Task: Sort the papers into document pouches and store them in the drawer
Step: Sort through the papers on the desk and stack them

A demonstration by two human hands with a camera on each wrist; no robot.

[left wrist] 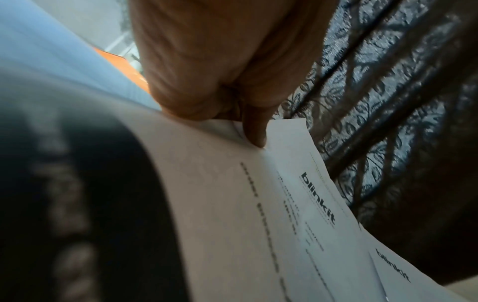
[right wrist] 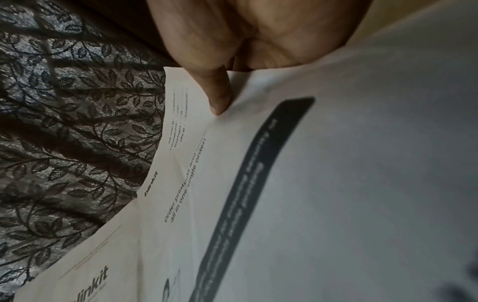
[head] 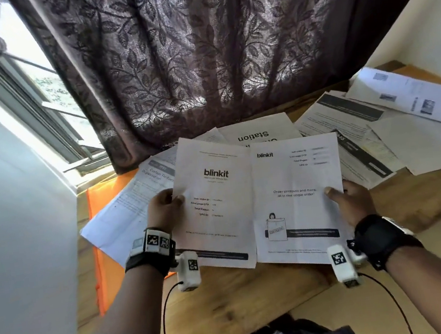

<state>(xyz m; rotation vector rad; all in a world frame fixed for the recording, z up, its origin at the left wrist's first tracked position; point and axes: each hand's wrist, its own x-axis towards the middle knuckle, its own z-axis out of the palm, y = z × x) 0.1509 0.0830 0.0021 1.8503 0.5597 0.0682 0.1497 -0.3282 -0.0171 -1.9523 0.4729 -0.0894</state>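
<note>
I hold two white "blinkit" sheets side by side above the wooden table (head: 245,291). My left hand (head: 165,209) pinches the left sheet (head: 215,203) at its left edge, thumb on top; the left wrist view shows the thumb (left wrist: 254,132) pressed on that sheet (left wrist: 258,204). My right hand (head: 350,201) pinches the right sheet (head: 298,201) at its right edge, and the right wrist view shows its thumb (right wrist: 218,94) on the paper (right wrist: 336,183). An orange document pouch (head: 99,209) lies at the table's left under loose papers.
Several printed papers (head: 370,131) lie spread over the back and right of the table. A dark leaf-patterned curtain (head: 200,58) hangs behind the table, with a window (head: 45,85) at left and a white wall (head: 12,220) close on the left. No drawer is in view.
</note>
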